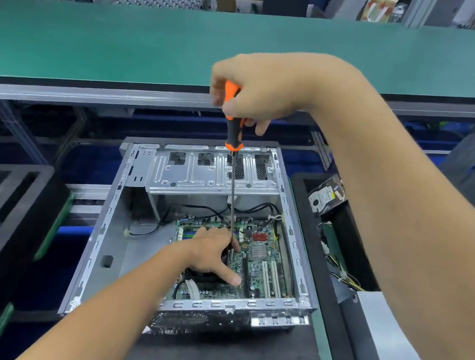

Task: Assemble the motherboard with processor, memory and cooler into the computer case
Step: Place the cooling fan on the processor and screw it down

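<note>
So the board is already sitting down in the case, toward its right side, just below the drive cage. Looks to me like the step here is screwing it down.

The thing that matters: the screwdriver stands nearly upright, long axis running from the right hand up top straight down into the case. The tip lands on the board right by the left hand's fingers, so the screw spot lies directly below the grip, not off to a side. I can't actually see a screw, it's hidden there.

Right hand is wrapped around the orange-and-black handle, fingers curled tight on it. Left hand is much nearer the board, lying on it with the thumb spread out flat and the fingertips steadying the shaft near the tip, not clamping anything as far as I can tell.

My guess is that if the shaft leans, the tip skids onto the board.
</note>
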`<action>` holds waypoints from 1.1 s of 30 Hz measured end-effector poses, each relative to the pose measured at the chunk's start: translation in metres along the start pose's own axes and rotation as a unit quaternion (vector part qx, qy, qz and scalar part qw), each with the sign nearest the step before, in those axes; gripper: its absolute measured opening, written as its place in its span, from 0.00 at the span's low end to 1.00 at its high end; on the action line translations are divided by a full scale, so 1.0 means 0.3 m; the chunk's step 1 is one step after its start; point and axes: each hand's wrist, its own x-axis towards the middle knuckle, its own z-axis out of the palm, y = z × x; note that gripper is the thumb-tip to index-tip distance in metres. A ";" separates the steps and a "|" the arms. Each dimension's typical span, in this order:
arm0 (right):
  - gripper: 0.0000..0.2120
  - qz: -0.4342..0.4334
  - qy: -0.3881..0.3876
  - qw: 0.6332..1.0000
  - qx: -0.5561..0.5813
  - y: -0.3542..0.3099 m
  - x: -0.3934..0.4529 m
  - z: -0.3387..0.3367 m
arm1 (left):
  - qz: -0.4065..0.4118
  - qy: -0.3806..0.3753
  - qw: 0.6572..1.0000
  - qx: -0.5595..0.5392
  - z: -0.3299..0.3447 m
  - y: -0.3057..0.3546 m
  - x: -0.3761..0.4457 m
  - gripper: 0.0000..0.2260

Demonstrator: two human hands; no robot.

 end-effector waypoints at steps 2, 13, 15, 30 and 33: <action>0.06 -0.029 0.025 0.999 -0.009 -0.001 -0.014 0.000 | 0.000 0.001 1.000 0.001 -0.004 -0.002 0.005 0.32; 0.11 0.035 0.061 0.996 -0.057 0.008 0.002 0.018 | -0.009 0.005 1.000 -0.012 -0.003 -0.007 0.008 0.31; 0.07 0.027 0.007 1.000 -0.011 -0.002 -0.005 -0.004 | -0.002 0.013 1.000 -0.002 -0.002 -0.004 0.003 0.30; 0.14 0.035 -0.005 0.999 0.017 0.012 0.002 -0.014 | 0.001 0.010 1.000 0.009 -0.002 -0.008 0.002 0.32; 0.04 0.000 -0.045 0.996 0.074 0.006 -0.005 -0.024 | 0.003 0.013 1.000 0.009 0.000 -0.010 0.004 0.32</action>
